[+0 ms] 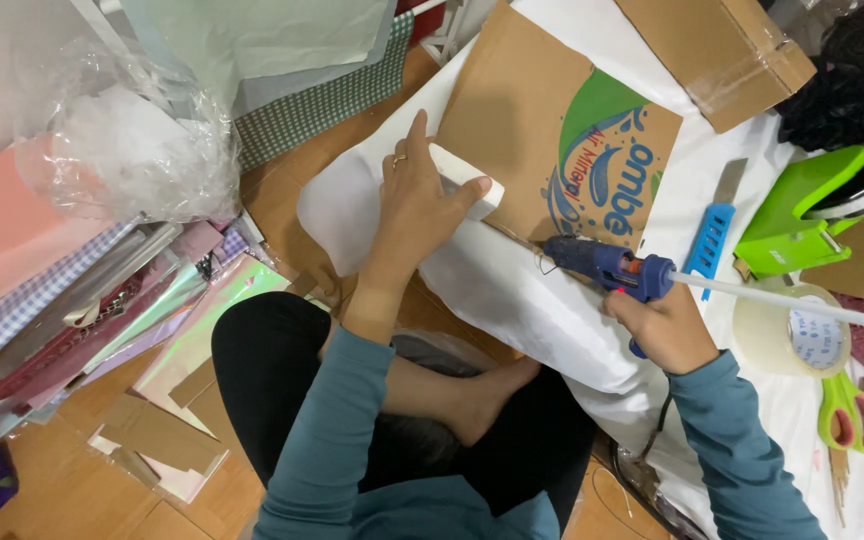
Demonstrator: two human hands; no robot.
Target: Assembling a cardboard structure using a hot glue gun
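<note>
We see the scene from above, with much of it cut off: the stapler (814, 213) and tape roll (790, 334) sit near the right edge, the scissors (845, 412) show only their green handles, and the glue stick (792, 303) runs out of view at right. The nozzle of the glue gun (607, 267) meets the lower edge of the cardboard (542, 130); we cannot make out any glue there. The white sheet (512, 285) is covered above by the cardboard and dips below behind our knee.

Our left hand (418, 196) is clamped on a white block (464, 180), thumb on its near side, fingers over the top, pressing it at the left edge of the cardboard. Our right hand (664, 327) is closed around the gun's grip, well right of the block and just below the cardboard's corner.

A blue knife (710, 235) lies just beside the gun, toward the stapler. A plastic bag (127, 145) and stacked papers (82, 300) crowd the left; bare floor (72, 490) shows at lower left, with cardboard scraps (157, 440) on it.
</note>
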